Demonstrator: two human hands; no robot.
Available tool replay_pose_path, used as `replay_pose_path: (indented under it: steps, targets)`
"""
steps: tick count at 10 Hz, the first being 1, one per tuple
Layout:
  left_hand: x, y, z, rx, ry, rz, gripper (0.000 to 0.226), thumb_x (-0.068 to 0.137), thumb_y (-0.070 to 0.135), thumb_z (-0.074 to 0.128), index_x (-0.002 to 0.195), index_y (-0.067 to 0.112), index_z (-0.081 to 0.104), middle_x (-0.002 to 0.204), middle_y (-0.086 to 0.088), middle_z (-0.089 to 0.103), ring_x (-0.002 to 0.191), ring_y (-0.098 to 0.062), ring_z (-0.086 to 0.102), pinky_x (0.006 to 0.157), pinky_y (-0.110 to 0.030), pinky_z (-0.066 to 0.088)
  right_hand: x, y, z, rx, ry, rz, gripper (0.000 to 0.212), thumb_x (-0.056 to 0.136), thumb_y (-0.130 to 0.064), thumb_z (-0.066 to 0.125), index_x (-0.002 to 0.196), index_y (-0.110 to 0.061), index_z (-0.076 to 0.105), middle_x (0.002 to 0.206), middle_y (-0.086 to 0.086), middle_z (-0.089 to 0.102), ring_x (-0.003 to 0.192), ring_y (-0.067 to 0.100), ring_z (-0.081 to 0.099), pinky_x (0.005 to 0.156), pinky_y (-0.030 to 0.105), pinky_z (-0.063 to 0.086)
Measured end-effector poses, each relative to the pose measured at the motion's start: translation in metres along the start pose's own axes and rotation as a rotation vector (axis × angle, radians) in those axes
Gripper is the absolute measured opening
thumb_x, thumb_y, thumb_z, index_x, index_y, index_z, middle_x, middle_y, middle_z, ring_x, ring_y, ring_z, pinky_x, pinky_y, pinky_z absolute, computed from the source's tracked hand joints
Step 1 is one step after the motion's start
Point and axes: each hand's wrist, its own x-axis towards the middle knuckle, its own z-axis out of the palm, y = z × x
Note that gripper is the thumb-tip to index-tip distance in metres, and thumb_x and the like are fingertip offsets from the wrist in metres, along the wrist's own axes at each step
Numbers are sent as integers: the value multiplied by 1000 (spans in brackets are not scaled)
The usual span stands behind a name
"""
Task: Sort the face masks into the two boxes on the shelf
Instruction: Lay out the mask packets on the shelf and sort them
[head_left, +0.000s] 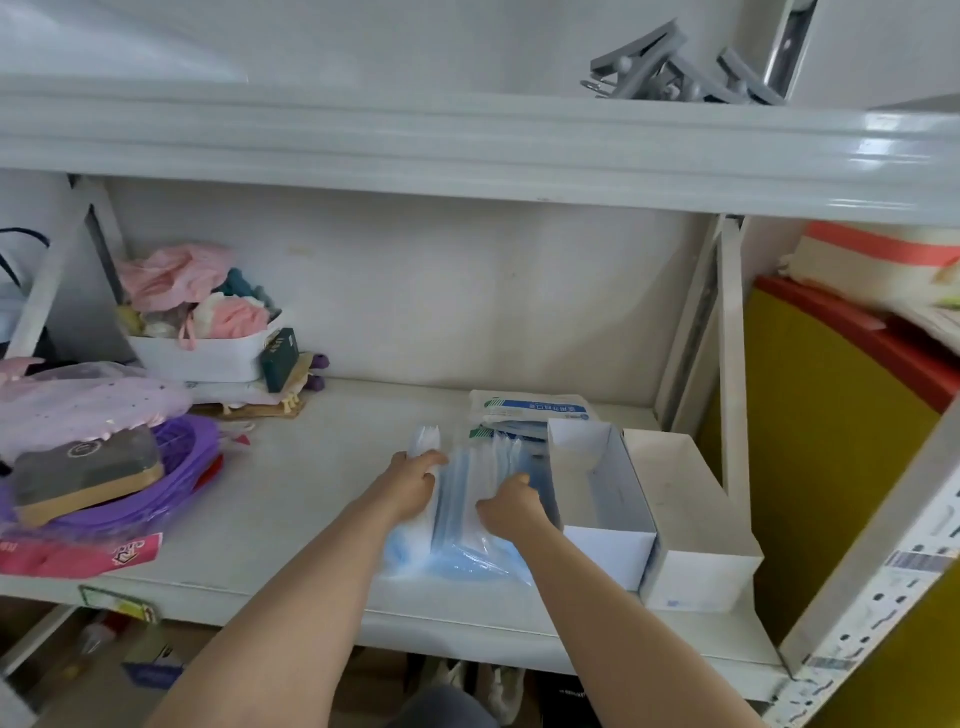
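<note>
A pile of blue face masks in clear wrappers (462, 540) lies on the white shelf (291, 493), just left of two open white boxes. My left hand (415, 475) grips a few wrapped masks standing upright at the pile's left side. My right hand (511, 506) presses on wrapped masks at the pile's right side, fingers curled around them. The nearer box (602, 499) holds some dark blue masks; the box to its right (691, 525) looks empty. More sealed mask packs (530, 410) lie behind the pile.
A white basket of pink and white cloth items (202, 332) stands at the back left. A purple hoop with a grey-brown block (104, 478) fills the left front. The upper shelf (467, 150) hangs overhead. A shelf upright (730, 364) bounds the right side.
</note>
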Motion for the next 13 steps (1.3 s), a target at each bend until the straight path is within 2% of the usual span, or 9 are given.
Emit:
replay_pose_path:
  steps: [1, 2, 4, 5, 6, 7, 9, 11, 13]
  targets:
    - [2, 8, 3, 25, 1, -68, 36, 97, 29, 40, 124, 19, 61, 135, -16, 38, 111, -34, 57, 96, -32, 46, -6, 1, -4, -21, 83, -73, 62, 92, -15, 48, 147, -10, 19, 134, 17, 49, 110, 29, 55, 80, 29, 38]
    - [0, 20, 7, 57, -21, -110, 44, 86, 45, 60, 122, 19, 58, 130, -11, 39, 112, -31, 56, 93, -31, 46, 8, -1, 14, -282, 18, -138, 68, 98, -20, 41, 152, -15, 1, 147, 22, 34, 116, 34, 54, 97, 38, 42]
    - [0, 21, 11, 136, -14, -106, 42, 89, 34, 60, 129, 24, 54, 138, -13, 35, 117, -35, 54, 96, -32, 44, 0, -4, 25, -239, 26, -22, 108, 86, -50, 58, 148, -18, -24, 153, 33, 6, 135, 45, 33, 106, 50, 34]
    - [0, 20, 9, 143, -26, -107, 44, 89, 31, 60, 132, 25, 52, 139, -13, 33, 119, -35, 53, 96, -33, 45, 5, -4, 20, -200, 59, -21, 88, 95, -34, 47, 149, -5, -17, 153, 30, 16, 130, 40, 42, 104, 42, 41]
    - [0, 23, 9, 120, -33, -126, 47, 85, 37, 65, 129, 23, 54, 136, -12, 34, 114, -34, 55, 94, -32, 45, 5, 0, 12, -7, 107, -58, 59, 94, -17, 44, 146, -3, 20, 136, 22, 44, 119, 34, 51, 95, 37, 43]
    - [-3, 27, 13, 109, -30, -141, 52, 79, 41, 70, 125, 23, 54, 131, -9, 35, 112, -32, 55, 93, -33, 45, -1, 1, 10, -11, 100, -87, 60, 92, -23, 52, 142, -4, 25, 133, 21, 48, 118, 34, 52, 94, 38, 44]
    - [-6, 28, 18, 146, -15, -149, 60, 75, 34, 76, 129, 25, 51, 134, -10, 34, 115, -31, 55, 95, -35, 47, -2, -4, 15, -116, 38, -32, 88, 93, -28, 54, 149, 3, -6, 150, 23, 28, 131, 35, 44, 100, 36, 44]
    - [-3, 36, 20, 188, -41, -192, 56, 80, 30, 69, 131, 18, 49, 132, -11, 33, 110, -33, 57, 94, -37, 49, -8, 4, -11, 221, 155, -3, 47, 93, -16, 48, 135, -2, 35, 133, 17, 48, 120, 31, 50, 89, 30, 40]
    - [-1, 41, 41, 154, -4, -293, 97, 66, 47, 73, 143, 15, 25, 153, -11, 22, 119, -38, 49, 93, -44, 45, -7, 1, -1, -32, 91, -18, 75, 90, -18, 59, 146, 1, 13, 139, 16, 44, 126, 29, 50, 99, 31, 43]
